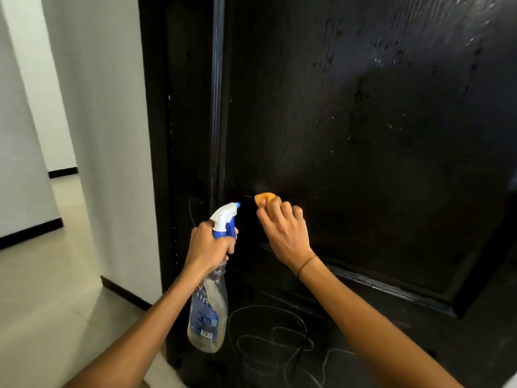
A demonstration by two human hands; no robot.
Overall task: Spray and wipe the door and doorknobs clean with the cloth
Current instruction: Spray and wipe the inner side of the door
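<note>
Head view: the black door (pixel 363 121) fills the right and centre, its raised panel moulding running diagonally down to the right below the hands. Fine droplets and wet streaks show on the upper right of the panel.

The left hand (pixel 208 245) grips the neck of the spray bottle (pixel 208 312), fingers curled round it just under the white and blue trigger head (pixel 225 217). The bottle's long axis is close to vertical, leaning slightly, its clear body hanging below the fist; the nozzle tip points up and to the right, toward the door and the cloth. A blue label wraps the body, with a barcode patch near its lower edge; the print is too blurred to read, and no brand can be made out.

The right hand (pixel 282 228) has its fingers curled over the orange cloth (pixel 264 198), bunched small and held against the door just above the moulding, near the door's left edge. Only a rounded orange lump shows past the fingertips. A thin dark band circles that wrist.

A pale thread or cord (pixel 279 331) loops in front of the door's lower part. At left stand a white wall (pixel 106 121) and a pale floor (pixel 42 289).
</note>
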